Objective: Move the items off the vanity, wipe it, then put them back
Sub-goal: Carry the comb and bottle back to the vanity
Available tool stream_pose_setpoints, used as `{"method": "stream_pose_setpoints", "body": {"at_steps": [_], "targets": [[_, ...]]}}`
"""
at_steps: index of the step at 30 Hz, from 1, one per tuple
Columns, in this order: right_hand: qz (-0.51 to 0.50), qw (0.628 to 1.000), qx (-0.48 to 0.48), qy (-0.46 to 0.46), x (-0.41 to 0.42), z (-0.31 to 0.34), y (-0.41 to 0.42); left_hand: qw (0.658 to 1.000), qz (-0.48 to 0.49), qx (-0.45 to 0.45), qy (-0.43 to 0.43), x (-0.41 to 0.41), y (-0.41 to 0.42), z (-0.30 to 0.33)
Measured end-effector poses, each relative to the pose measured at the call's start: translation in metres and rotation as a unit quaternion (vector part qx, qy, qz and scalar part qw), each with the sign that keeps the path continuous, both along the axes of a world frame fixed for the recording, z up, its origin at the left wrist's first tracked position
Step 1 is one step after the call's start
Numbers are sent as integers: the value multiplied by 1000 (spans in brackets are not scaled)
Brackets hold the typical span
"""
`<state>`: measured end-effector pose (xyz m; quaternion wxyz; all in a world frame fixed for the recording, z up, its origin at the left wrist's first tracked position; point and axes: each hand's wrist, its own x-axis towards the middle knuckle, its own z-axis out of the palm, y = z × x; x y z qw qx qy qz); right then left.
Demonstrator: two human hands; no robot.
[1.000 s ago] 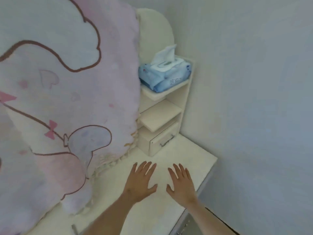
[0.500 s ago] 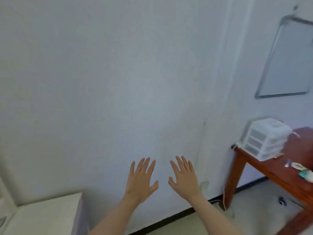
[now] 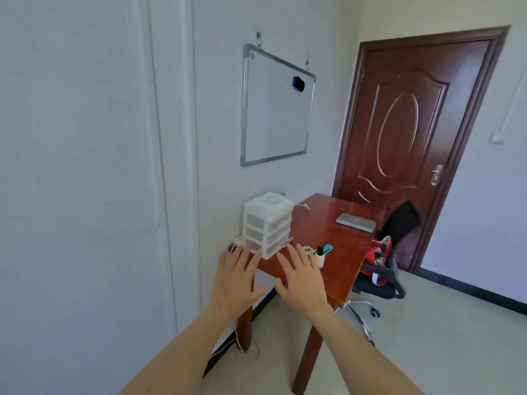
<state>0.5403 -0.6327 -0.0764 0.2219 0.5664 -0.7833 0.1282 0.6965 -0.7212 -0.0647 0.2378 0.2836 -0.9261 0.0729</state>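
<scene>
Hovering: two hands, left hand (image 3: 234, 283), right hand (image 3: 302, 280) | fingers spread | one drawer unit (image 3: 268, 223)

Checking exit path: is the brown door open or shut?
Shut. The brown door sits flush in its frame, with no gap showing on either side and its handle level.

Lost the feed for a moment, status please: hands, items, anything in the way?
Left hand and right hand open, empty. White plastic drawer organiser on red-brown wooden desk, untouched. Nothing between.
</scene>
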Motion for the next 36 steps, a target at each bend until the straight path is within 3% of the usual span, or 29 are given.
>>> {"method": "stream_pose_setpoints", "body": {"at_steps": [16,23,31,36], "targets": [[-237,967,43,-78,-219,-85,-59,987,-150,34,-46,-263,-131,-66],[-273,952,79,-112,-286,-124,-82,980,-179,63,-58,-348,-167,-117],[-223,956,131,-137,-400,-154,-133,981,-126,144,-17,-444,-187,-172],[-120,963,194,-145,-474,-175,-169,949,-20,314,13,-485,-182,-209]]}}
